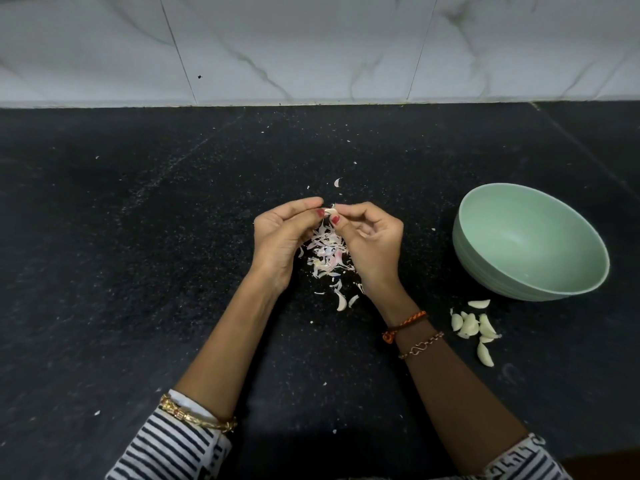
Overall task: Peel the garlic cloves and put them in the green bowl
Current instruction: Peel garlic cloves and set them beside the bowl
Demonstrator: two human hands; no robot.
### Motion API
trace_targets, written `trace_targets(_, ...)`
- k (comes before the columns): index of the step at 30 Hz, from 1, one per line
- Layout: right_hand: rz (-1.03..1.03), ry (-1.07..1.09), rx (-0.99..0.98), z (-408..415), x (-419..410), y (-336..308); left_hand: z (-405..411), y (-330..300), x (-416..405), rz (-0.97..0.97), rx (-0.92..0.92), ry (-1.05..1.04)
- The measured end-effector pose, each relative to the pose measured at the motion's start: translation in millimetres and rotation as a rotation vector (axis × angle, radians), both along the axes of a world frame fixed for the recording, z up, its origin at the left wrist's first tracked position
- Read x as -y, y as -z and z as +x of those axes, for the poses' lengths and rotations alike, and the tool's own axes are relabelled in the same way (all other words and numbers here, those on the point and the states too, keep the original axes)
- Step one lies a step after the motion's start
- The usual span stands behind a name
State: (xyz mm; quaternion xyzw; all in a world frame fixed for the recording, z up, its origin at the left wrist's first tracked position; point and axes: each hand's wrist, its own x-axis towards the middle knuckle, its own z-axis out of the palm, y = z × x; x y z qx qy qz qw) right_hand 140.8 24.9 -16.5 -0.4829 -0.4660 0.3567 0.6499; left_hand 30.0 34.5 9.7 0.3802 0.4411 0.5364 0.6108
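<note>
A small garlic clove (330,211) is pinched between the fingertips of my left hand (282,237) and my right hand (370,244), above the middle of the black counter. A heap of papery garlic skins (327,252) lies right under the hands. The green bowl (530,242) stands to the right, tilted toward me, and its visible inside shows no cloves. Several garlic cloves (472,325) lie in a loose group on the counter just in front of the bowl, to the right of my right wrist.
The black speckled counter (138,237) runs back to a white marble-tiled wall (311,46). Loose skin scraps (337,182) are scattered beyond the hands, and more pieces (341,301) lie between my wrists.
</note>
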Motion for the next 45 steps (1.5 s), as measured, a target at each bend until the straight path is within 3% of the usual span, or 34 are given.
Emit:
trace_targets(13,0.086,0.020,0.133,2,-1,3,4,-1,2,-0.003,0.069,-0.052)
trace_targets(17,-0.002,-0.035,-0.008,0,2,-4,8,1,1,-0.037,0.125,-0.052)
trace_targets(21,-0.159,-0.017,-0.477,4,0,-11,9,5,-1,-0.004,0.086,-0.099)
trace_targets(22,-0.172,-0.001,-0.513,7,-1,-12,6,7,-2,0.011,0.069,-0.120)
trace_targets(27,-0.225,-0.068,-0.400,5,2,-11,3,8,-3,0.090,-0.062,-0.067)
trace_targets(39,-0.185,-0.083,-0.199,3,5,-7,7,13,-2,0.149,-0.021,-0.067)
trace_targets(41,-0.226,-0.105,-0.240,3,4,-9,7,13,-4,0.159,-0.020,-0.067)
trace_targets(45,-0.299,-0.146,-0.539,2,3,-13,10,14,-3,0.185,-0.048,-0.041)
